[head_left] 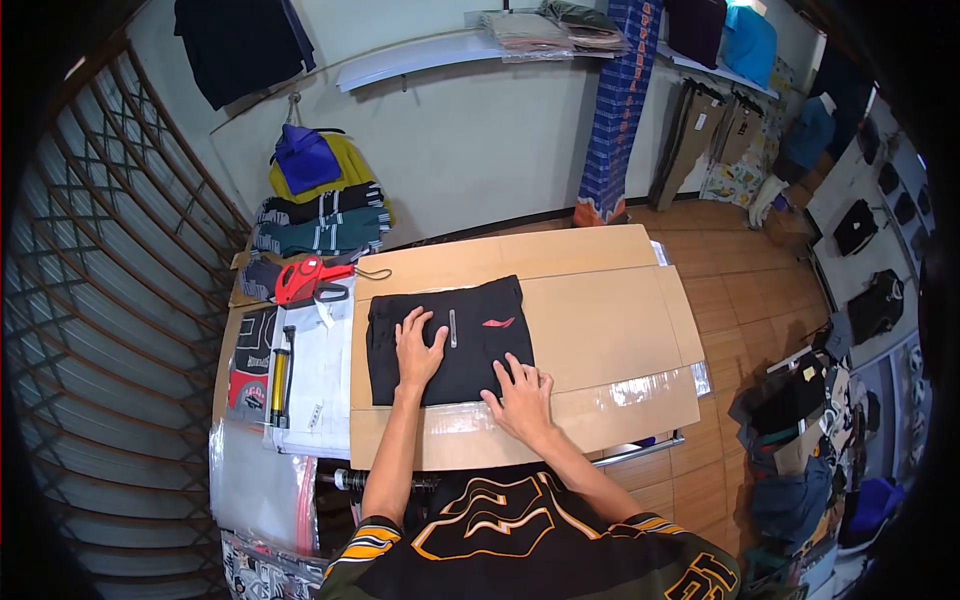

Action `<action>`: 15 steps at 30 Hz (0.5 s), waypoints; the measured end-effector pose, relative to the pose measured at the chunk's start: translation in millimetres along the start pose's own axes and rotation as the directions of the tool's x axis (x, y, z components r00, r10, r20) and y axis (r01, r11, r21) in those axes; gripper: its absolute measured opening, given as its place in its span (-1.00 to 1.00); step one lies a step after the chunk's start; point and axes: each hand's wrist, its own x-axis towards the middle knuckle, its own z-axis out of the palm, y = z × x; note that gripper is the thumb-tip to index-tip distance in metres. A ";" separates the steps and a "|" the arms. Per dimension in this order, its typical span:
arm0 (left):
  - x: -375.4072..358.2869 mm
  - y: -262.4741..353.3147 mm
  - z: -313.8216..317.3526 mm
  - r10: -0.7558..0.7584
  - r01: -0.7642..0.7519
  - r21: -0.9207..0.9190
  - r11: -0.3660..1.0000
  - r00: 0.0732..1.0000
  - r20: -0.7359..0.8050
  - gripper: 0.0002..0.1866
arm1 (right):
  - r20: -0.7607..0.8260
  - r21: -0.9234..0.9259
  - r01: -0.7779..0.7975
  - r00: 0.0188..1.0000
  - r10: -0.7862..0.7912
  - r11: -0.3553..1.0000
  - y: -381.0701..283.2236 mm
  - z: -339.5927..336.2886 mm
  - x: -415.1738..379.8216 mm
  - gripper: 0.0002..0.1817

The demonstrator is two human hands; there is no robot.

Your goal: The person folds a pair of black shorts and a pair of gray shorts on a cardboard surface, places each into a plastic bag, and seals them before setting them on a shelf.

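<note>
At 9 o'clock from my work, a slim yellow-and-black tube-shaped tool (282, 385) lies well apart; at 10, a red-and-black plastic tool (308, 283) sits nearer. My left hand (418, 352) rests on the folded black cloth garment (465, 375), left of its middle, fingers apart, clamped on nothing. The garment lies on the brown cardboard-topped bench (610, 320). Just beside my left thumb is a narrow, pale, see-through strip (453, 328); at 2 o'clock of the middle, a pink-red slanted mark (498, 323). My right hand (522, 398) lies over the 5 o'clock corner, its grip spread too. I'd judge light, even pressure best, left hand steadying, right fingers pressing outward, so the layers stay square and the strip uncreased.
</note>
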 end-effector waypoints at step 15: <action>-139.9 -26.2 -118.1 -0.524 0.436 -0.296 0.850 0.641 -0.561 -0.83 | -0.107 0.255 0.124 0.989 -0.100 0.959 -10.0 -11.0 70.4 -0.44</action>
